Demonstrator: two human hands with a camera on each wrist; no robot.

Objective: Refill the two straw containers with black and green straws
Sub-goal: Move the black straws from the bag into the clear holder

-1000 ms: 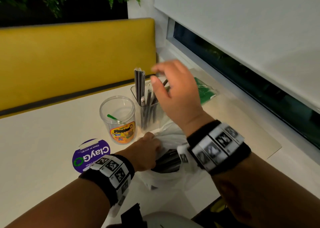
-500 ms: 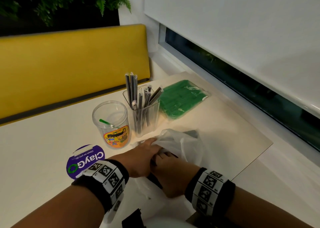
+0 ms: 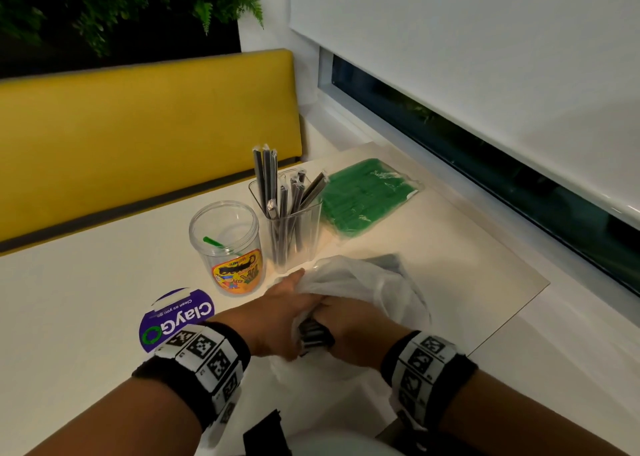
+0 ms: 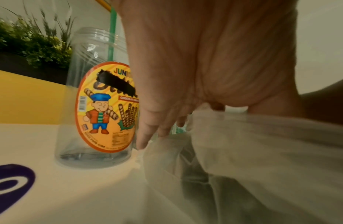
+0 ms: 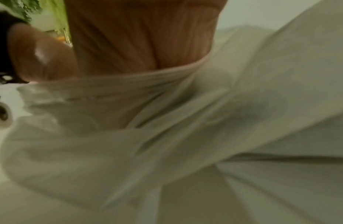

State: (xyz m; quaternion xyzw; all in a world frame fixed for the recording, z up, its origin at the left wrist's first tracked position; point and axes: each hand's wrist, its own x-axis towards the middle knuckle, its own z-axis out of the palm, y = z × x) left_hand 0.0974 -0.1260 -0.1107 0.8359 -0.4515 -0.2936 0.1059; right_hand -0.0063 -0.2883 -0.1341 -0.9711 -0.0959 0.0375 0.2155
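A round clear jar [image 3: 227, 248] with an orange label holds one green straw [image 3: 213, 241]. Right of it a square clear container [image 3: 294, 227] stands part full of black straws [image 3: 277, 192]. Behind lies a sealed pack of green straws [image 3: 367, 196]. A white plastic bag [image 3: 367, 282] lies in front. My left hand [image 3: 280, 303] pinches the bag's mouth, seen close in the left wrist view [image 4: 166, 121] beside the jar [image 4: 97, 106]. My right hand [image 3: 349, 327] reaches into the bag and curls round a bundle of black straws [image 3: 311, 336]. Its fingertips are hidden by plastic [image 5: 166, 121].
A purple round sticker [image 3: 173, 317] is on the white table [image 3: 69, 282], left of my left wrist. A yellow bench back [image 3: 138, 126] runs behind the table. A window sill and dark window [image 3: 519, 185] lie to the right. A beige mat [image 3: 467, 265] lies under the straws pack.
My right hand has come down from above the square container and gone into the bag, onto the black straws. My left hand has stayed at the bag's mouth.
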